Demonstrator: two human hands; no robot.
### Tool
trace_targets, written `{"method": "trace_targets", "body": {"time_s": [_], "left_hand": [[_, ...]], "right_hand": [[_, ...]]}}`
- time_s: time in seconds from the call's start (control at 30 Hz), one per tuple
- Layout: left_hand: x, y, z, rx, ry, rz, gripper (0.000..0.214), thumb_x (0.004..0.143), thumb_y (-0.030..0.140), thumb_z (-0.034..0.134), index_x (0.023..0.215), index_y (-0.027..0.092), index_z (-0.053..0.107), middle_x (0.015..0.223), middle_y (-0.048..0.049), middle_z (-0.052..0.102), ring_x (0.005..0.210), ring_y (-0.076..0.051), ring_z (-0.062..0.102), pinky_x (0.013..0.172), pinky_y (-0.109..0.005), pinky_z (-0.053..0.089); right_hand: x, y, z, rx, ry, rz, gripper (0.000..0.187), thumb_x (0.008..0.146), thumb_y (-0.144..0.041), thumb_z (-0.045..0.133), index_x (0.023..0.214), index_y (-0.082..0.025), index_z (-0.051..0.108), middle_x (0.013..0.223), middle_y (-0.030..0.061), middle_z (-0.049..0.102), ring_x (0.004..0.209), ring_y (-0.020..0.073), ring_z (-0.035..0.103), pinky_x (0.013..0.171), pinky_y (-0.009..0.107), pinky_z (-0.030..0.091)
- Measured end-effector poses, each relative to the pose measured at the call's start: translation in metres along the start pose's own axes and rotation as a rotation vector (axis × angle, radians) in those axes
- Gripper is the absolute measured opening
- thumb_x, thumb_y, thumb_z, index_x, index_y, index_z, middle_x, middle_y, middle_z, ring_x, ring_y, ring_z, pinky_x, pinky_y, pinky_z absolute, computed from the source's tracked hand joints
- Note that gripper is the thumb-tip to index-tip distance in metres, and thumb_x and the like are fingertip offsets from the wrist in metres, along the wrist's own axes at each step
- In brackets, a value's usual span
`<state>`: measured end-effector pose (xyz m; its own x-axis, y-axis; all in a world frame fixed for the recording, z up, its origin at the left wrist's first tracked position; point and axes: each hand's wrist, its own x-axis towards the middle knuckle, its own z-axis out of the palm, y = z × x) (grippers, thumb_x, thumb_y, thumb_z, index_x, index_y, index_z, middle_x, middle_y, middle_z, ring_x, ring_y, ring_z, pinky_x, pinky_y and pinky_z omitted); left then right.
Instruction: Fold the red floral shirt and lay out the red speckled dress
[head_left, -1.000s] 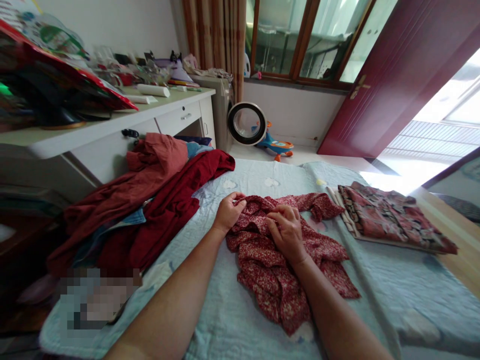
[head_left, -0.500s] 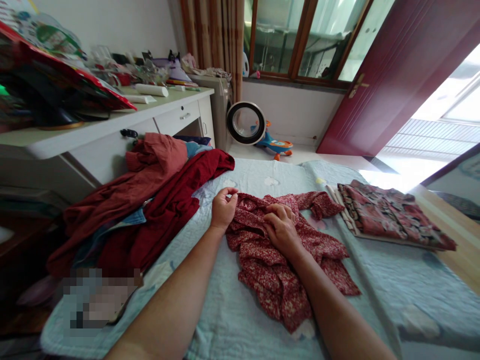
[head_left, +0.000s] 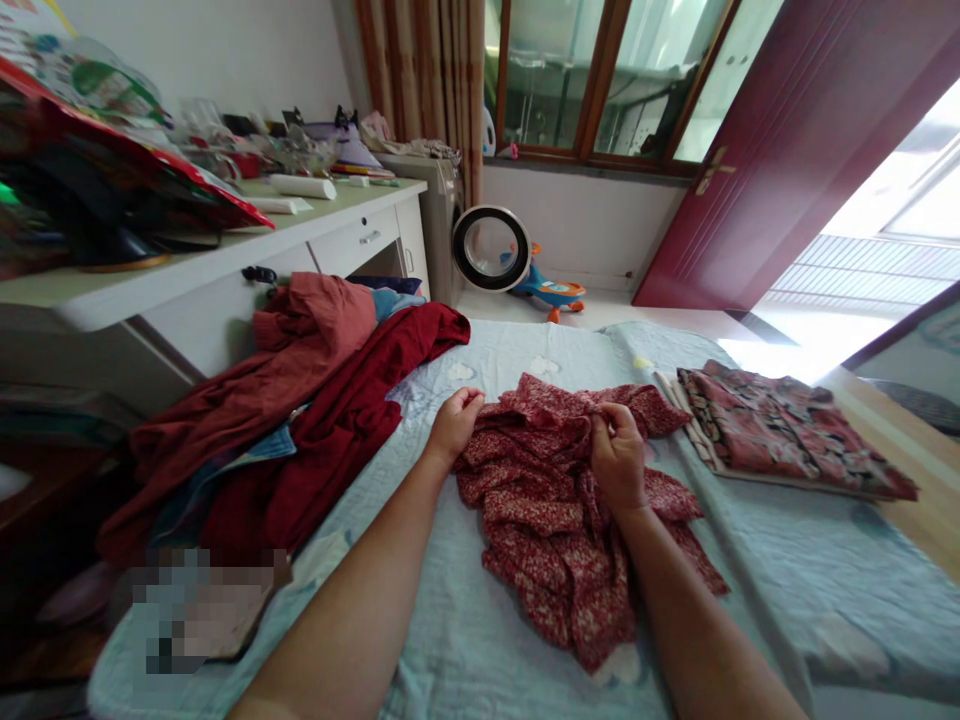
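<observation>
A crumpled red garment (head_left: pixel 547 500) with a fine pale print lies on the light blue bedspread (head_left: pixel 420 640). It looks like a shirt or blouse; a sleeve-like part stretches to the right. At its upper left edge my left hand (head_left: pixel 454 425) is closed in a pinch on the cloth. My right hand (head_left: pixel 619 455) pinches the upper edge further right, its fingers closed on the fabric. Between both hands the edge is drawn out sideways. The garment's lower part spreads in loose folds toward me, partly behind my right forearm.
Folded patterned clothes (head_left: pixel 787 425) lie on the right. On the left are a dark red garment (head_left: pixel 337 440) and a rust-coloured garment (head_left: pixel 300 350), heaped beside a white desk (head_left: pixel 285 255). Beyond stand a washing machine with its round door (head_left: pixel 491 248) open and a blue toy (head_left: pixel 551 290).
My right hand has moved right along the garment and closed into a pinch on its upper edge. My left hand has shifted slightly right, still pinching. The cloth between them is spread wider.
</observation>
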<state>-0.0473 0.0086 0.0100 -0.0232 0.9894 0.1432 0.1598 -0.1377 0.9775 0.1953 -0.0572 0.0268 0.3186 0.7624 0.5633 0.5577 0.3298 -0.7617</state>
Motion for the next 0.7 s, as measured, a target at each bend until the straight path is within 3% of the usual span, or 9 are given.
{"method": "trace_targets", "body": {"time_s": [0.1,0.2,0.33,0.47,0.53,0.6,0.7], "left_hand": [[-0.003,-0.001,0.002,0.060,-0.128,0.034,0.028,0.082,0.044,0.057,0.087,0.017,0.067,0.084,-0.0025,0.070,0.081,-0.019,0.063,0.078,-0.030,0.049],[-0.008,0.000,0.002,0.114,-0.201,0.056,0.032,0.079,0.046,0.063,0.091,0.017,0.068,0.088,-0.0039,0.070,0.082,-0.020,0.065,0.076,-0.031,0.051],[-0.009,0.000,0.001,0.328,-0.132,0.166,0.030,0.067,0.036,0.074,0.092,0.018,0.071,0.094,-0.0057,0.068,0.087,-0.022,0.065,0.082,-0.034,0.052],[-0.007,0.000,0.000,0.455,-0.079,0.199,0.015,0.076,0.029,0.063,0.081,0.020,0.074,0.086,-0.0053,0.066,0.082,-0.020,0.063,0.083,-0.034,0.051],[-0.006,0.001,-0.001,0.456,-0.043,0.194,0.017,0.078,0.031,0.060,0.076,0.021,0.074,0.082,-0.0049,0.065,0.080,-0.020,0.063,0.083,-0.034,0.050],[-0.006,0.003,-0.001,0.389,-0.025,0.173,0.018,0.078,0.033,0.060,0.073,0.021,0.073,0.079,-0.0041,0.067,0.078,-0.020,0.062,0.081,-0.033,0.050],[-0.006,0.007,-0.002,0.088,-0.076,0.042,0.020,0.078,0.037,0.063,0.073,0.019,0.071,0.073,-0.0014,0.068,0.070,-0.018,0.062,0.072,-0.030,0.049]], "right_hand": [[0.014,0.015,-0.009,0.041,0.138,0.151,0.025,0.088,-0.042,0.053,0.094,-0.018,0.059,0.085,0.0028,0.061,0.079,0.0179,0.055,0.077,0.031,0.045],[0.023,0.029,-0.017,0.051,0.137,0.262,0.031,0.084,-0.048,0.055,0.090,-0.018,0.060,0.081,0.0020,0.061,0.075,0.0172,0.055,0.072,0.030,0.045],[0.031,0.036,-0.024,-0.021,0.053,0.304,0.033,0.077,-0.048,0.062,0.092,-0.017,0.061,0.080,0.0025,0.061,0.073,0.0182,0.055,0.070,0.031,0.046],[0.040,0.018,-0.030,-0.164,0.072,0.213,0.032,0.073,-0.040,0.064,0.094,-0.017,0.062,0.093,0.0073,0.062,0.081,0.0204,0.057,0.077,0.035,0.046],[0.038,0.001,-0.032,-0.171,-0.042,0.150,0.024,0.077,-0.038,0.060,0.091,-0.018,0.063,0.090,0.0064,0.064,0.077,0.0192,0.057,0.075,0.034,0.045],[0.031,-0.016,-0.033,-0.140,-0.240,0.104,0.018,0.082,-0.035,0.055,0.086,-0.020,0.063,0.079,0.0027,0.065,0.070,0.0170,0.056,0.069,0.030,0.044],[0.012,-0.031,-0.030,-0.151,-0.484,0.045,0.014,0.084,-0.030,0.055,0.079,-0.021,0.064,0.067,-0.0014,0.062,0.063,0.0149,0.054,0.061,0.026,0.041]]}}
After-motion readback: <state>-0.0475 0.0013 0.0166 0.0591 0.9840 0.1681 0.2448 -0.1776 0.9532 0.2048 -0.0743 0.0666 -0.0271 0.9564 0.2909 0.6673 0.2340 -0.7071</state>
